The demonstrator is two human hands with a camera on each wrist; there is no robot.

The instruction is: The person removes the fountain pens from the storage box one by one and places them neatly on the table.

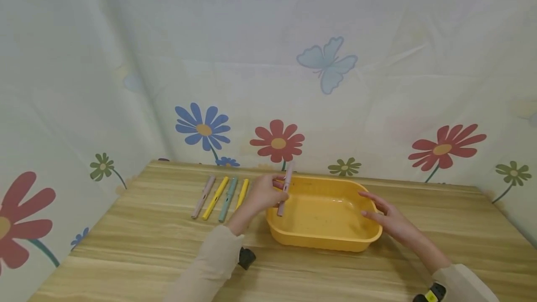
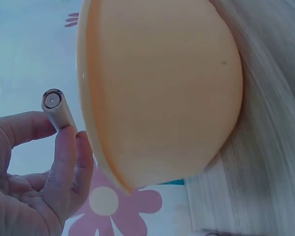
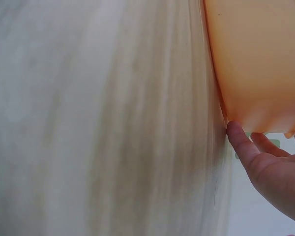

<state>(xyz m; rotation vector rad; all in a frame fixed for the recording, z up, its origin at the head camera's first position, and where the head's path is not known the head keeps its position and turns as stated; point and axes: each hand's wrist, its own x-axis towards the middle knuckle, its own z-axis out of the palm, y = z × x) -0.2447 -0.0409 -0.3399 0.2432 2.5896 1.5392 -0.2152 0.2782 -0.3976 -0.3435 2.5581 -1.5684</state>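
My left hand [image 1: 264,192] pinches a pale purple pen [image 1: 288,179] between thumb and fingers, above the left end of a yellow plastic basin [image 1: 320,242]. In the left wrist view, the pen's round end [image 2: 52,101] points toward the camera, beside the basin's rim. At the basin's opposite end, my right hand [image 1: 392,220] grips the rim, with fingertips reaching over the edge. The right wrist view has one finger low against the basin's outer wall [image 3: 258,69]. Nothing lies inside the basin.
Left of the basin lies a row of pens: a mauve pen [image 1: 203,197], a yellow pen [image 1: 216,198], a teal pen [image 1: 228,199] and another yellow pen [image 1: 242,192], partly behind the left hand. A flowered cloth [image 1: 251,83] hangs behind the wooden table [image 1: 138,246].
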